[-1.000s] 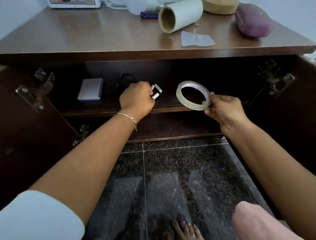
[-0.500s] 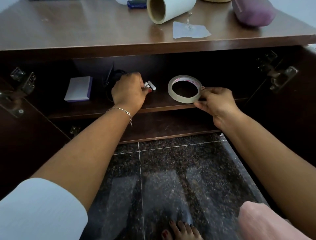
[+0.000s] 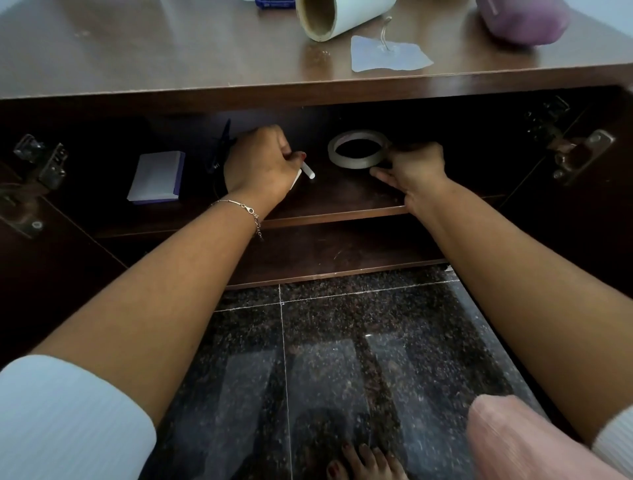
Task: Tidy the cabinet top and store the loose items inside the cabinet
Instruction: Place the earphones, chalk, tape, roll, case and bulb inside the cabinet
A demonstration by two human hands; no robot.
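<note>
Since the last frame the tape roll (image 3: 349,161) has gone from upright in the air to flat on the upper shelf (image 3: 342,202), mid-shelf and set back from the near edge. Both hands have pushed deeper into the cabinet. Right hand (image 3: 411,168): fingers curled against the roll's right rim, thumb at its near-right edge, so it reads as a light pinch not yet released. Left hand (image 3: 257,164): fist closed on two short white sticks (image 3: 307,170), possibly chalk, with the ends poking out to the right just above the shelf, left of the roll and apart from it. A white notepad block (image 3: 157,178) lies on the far left of the same shelf. There's a black item (image 3: 219,154) behind the left hand that I can't identify. Step in hand, as I read it: placing the tape and about to drop the sticks. Next move: open the right fingers without dragging the roll, then lay the sticks flat so they don't roll off the near lip. The cabinet top (image 3: 171,51) isn't done: the paper roll (image 3: 342,13), the clear adhesive hook (image 3: 388,56), the purple pouch (image 3: 520,20) and a blue item (image 3: 274,3) at the far edge are all still up there. After release, both hands need to come back out and up for those.
</note>
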